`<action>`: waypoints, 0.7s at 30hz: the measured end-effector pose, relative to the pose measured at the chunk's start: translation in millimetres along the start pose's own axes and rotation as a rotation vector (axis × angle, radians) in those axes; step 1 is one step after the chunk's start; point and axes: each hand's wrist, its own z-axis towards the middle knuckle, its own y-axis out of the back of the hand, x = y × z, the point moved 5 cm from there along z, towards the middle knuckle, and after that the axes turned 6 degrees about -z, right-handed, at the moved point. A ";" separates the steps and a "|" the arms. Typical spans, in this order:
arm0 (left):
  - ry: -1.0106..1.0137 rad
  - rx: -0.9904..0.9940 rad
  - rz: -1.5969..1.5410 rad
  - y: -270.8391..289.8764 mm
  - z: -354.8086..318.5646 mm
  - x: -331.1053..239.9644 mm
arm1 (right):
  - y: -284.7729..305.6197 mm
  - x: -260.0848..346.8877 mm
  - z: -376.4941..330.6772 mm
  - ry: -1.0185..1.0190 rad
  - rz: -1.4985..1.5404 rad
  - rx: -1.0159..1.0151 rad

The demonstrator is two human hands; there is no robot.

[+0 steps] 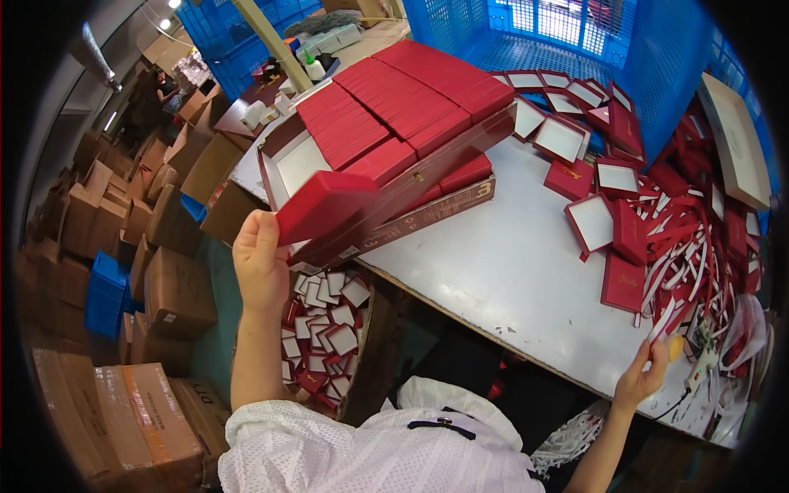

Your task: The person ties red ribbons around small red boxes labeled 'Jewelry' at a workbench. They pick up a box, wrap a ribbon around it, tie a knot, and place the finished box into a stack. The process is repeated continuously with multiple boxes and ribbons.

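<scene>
My left hand is closed on a flat red box, thumb on its near edge. That box is over the near corner of an open dark-red carton, packed with rows of red boxes; a white bare patch shows at its left end. Over at the right edge of the table, my right hand pinches the end of a thin pale ribbon strip. Next to it lies a tangle of red and white ribbons. Loose red lids and white-lined trays are scattered beyond.
A second carton sits under the first on the white table. Below the table's left edge stands a carton of small white-lined trays. Blue crates rise at the back. Brown cartons crowd the left floor; a person is far off.
</scene>
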 end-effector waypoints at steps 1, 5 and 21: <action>0.054 -0.035 0.054 9.1 2.2 3.1 | 7.2 19.5 3.2 0.093 -0.005 -0.022; 0.035 0.003 0.135 1.6 21.0 8.2 | 23.8 76.9 17.8 0.316 0.067 -0.087; 0.135 -0.019 0.200 52.4 44.0 -13.1 | 44.5 79.3 13.7 -0.217 0.742 -0.128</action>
